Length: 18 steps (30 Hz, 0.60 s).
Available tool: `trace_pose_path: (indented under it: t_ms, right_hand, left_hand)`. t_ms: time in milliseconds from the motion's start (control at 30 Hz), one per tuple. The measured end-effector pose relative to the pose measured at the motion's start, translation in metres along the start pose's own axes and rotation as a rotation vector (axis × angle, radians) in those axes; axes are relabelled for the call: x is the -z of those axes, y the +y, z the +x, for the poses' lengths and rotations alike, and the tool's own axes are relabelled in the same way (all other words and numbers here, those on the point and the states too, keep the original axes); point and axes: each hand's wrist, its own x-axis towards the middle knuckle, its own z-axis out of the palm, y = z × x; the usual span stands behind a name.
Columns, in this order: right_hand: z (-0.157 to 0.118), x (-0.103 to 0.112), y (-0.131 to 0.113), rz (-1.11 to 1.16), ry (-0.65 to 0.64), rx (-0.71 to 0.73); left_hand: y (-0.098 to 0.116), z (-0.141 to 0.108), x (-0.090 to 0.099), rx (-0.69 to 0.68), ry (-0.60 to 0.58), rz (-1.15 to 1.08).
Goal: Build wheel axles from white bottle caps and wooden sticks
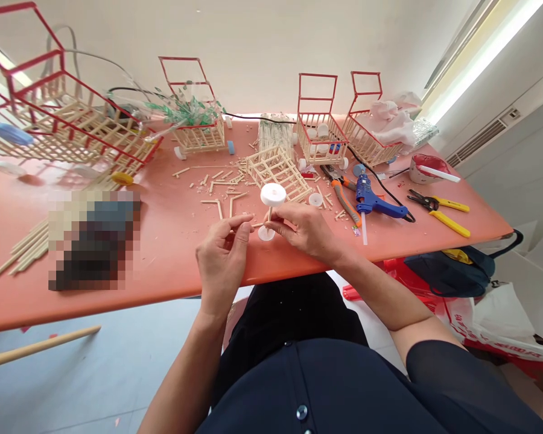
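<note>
In my right hand (303, 232) is a short wooden stick axle, pinched between thumb and fingers. A white bottle cap (273, 194) sits on its upper end, and a paler cap (266, 232) is at the lower end, close to the table. My left hand (224, 256) is beside it, thumb and fingertips pressed together; what they hold, if anything, is too small to make out. Just behind both hands lies a small cart basket (280, 173) of wooden sticks, tilted among stick offcuts. A loose cap (315, 199) rests right of it.
A blue glue gun (371, 198), orange-handled pliers (346, 193) and yellow-handled wire strippers (438, 211) lie to the right. Red-rimmed stick carts (319, 129) line the back, with a larger one (67, 120) at left. Long sticks (31, 244) and a blurred dark object (97, 247) lie front left.
</note>
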Motion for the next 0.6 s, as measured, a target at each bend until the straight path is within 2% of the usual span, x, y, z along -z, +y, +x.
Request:
trace_pose_path:
  t_ms: [133, 300, 500, 600]
  right_hand:
    - [-0.001, -0.001, 0.002, -0.037, -0.021, -0.012]
    - [-0.001, -0.003, 0.003, -0.048, -0.024, -0.029]
    - [0.0, -0.005, 0.003, -0.044, -0.018, 0.025]
    - [0.0, -0.006, 0.003, -0.068, -0.032, 0.002]
  left_hand:
    - [-0.006, -0.001, -0.003, -0.094, 0.015, 0.075]
    - [-0.011, 0.0, -0.005, -0.197, -0.064, 0.154]
    - [-0.017, -0.002, -0.009, -0.372, -0.07, 0.32]
    - [-0.021, -0.002, -0.011, -0.389, -0.089, 0.347]
